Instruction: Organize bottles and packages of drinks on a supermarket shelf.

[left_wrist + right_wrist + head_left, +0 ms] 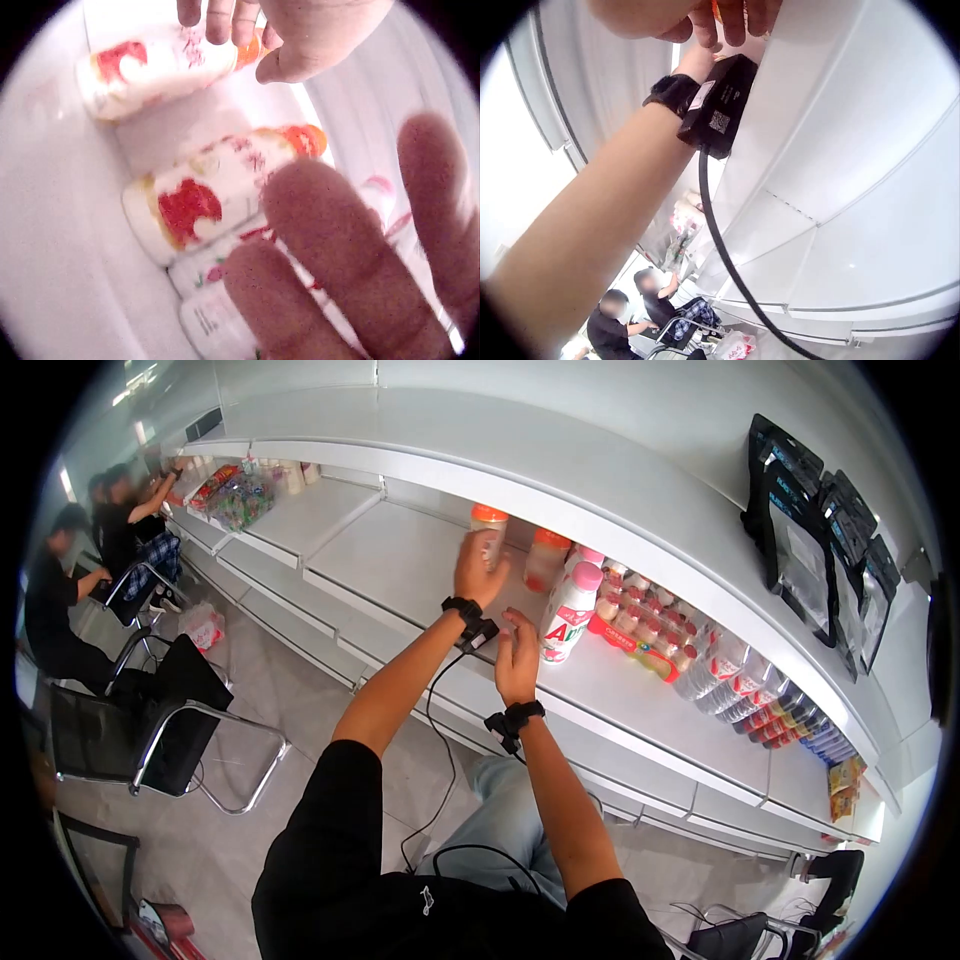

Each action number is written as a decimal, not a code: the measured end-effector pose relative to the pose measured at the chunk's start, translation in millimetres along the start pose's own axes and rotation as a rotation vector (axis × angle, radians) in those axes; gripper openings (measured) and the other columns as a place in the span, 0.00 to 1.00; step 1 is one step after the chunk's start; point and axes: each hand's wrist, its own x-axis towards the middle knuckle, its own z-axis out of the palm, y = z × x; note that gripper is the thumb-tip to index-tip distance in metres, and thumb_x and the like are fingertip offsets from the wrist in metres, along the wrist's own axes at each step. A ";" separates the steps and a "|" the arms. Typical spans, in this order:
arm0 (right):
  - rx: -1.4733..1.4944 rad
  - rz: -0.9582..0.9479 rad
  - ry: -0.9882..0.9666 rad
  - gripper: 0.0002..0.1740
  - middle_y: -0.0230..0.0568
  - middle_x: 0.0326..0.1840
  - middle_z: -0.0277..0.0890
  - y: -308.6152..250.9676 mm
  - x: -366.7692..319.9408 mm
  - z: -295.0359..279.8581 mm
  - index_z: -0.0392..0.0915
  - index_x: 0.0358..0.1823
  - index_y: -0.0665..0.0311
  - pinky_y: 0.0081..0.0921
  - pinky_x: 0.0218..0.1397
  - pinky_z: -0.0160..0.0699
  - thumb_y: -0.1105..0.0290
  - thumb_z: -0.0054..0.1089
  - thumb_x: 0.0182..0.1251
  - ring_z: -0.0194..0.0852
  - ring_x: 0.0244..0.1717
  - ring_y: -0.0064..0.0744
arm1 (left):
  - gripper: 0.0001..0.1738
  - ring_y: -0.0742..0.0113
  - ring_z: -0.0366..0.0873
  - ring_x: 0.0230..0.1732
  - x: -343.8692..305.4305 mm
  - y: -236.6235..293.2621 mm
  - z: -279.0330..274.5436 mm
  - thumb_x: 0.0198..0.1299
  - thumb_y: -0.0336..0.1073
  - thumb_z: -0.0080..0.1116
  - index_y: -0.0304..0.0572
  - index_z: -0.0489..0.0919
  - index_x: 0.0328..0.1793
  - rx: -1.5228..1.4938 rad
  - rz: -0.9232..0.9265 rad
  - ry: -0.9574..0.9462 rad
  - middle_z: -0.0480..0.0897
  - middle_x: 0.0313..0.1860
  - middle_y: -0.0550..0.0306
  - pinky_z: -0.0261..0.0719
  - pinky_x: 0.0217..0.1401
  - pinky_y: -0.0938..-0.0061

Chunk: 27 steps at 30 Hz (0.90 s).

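My left hand (483, 568) is right at a white drink bottle with an orange cap (490, 518). In the left wrist view, its spread fingers and thumb overlap the upper part of that bottle (150, 67), which has a red fruit print. My right hand (517, 660), fingers relaxed and bent slightly, hovers below and to the right, near the left wrist. It holds nothing; its fingers (322, 225) loom large in the left wrist view. A second orange-capped bottle (546, 560) stands on the shelf to the right, beside pink-capped white bottles (575, 610).
Small drink bottles in packs (640, 622) and clear water bottles (715, 670) line the shelf (680, 730) rightward. Black pouches (790, 530) stand on the upper shelf. A black cable (430, 730) hangs from the left wrist. Two people sit at the far left, near a chair (180, 720).
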 end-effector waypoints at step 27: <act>-0.033 0.095 -0.145 0.23 0.57 0.62 0.72 -4.2 -1.6 1.7 0.67 0.67 0.68 0.42 0.67 0.67 0.68 0.48 0.73 0.70 0.64 0.58 | 0.29 0.67 0.73 0.65 -29.0 -2.8 -56.0 0.64 0.26 0.57 0.36 0.67 0.72 -0.701 -0.501 -0.780 0.76 0.65 0.53 0.73 0.67 0.71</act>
